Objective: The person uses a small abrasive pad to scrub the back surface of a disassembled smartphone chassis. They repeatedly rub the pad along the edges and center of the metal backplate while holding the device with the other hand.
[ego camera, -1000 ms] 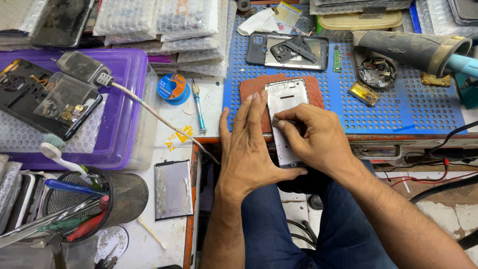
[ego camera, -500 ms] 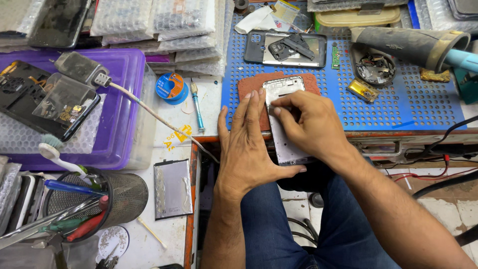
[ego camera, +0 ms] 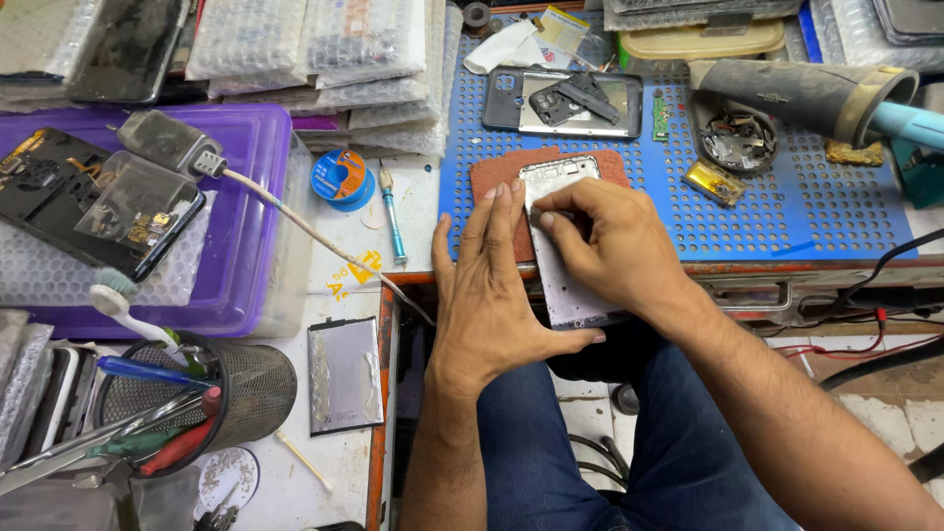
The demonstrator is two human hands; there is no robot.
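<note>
Pressing down with my left hand point(ego camera: 487, 295), I keep the silver phone frame point(ego camera: 562, 241) flat, its upper part on the reddish-brown pad point(ego camera: 497, 175) that lies on the blue perforated mat point(ego camera: 787, 211), its lower end past the worktop point(ego camera: 344, 226) edge above my lap. The left fingers point(ego camera: 501, 211) are stretched out, released, lying along the frame's left side. My right hand point(ego camera: 610, 246) sits on top of the frame, its fingers curled and pinched together against the frame's surface near the upper middle; whether something small is caught between them I cannot tell. I judge this to be fine work on the frame's face, rubbing or picking at something stuck there. As I read it, the next move calls for a steady left palm so the overhanging end does not tip, and light, controlled pressure from the right fingertips. Farther up the mat lies another opened phone body point(ego camera: 560, 103), and a blue screwdriver point(ego camera: 391, 221) rests just left of the mat.
</note>
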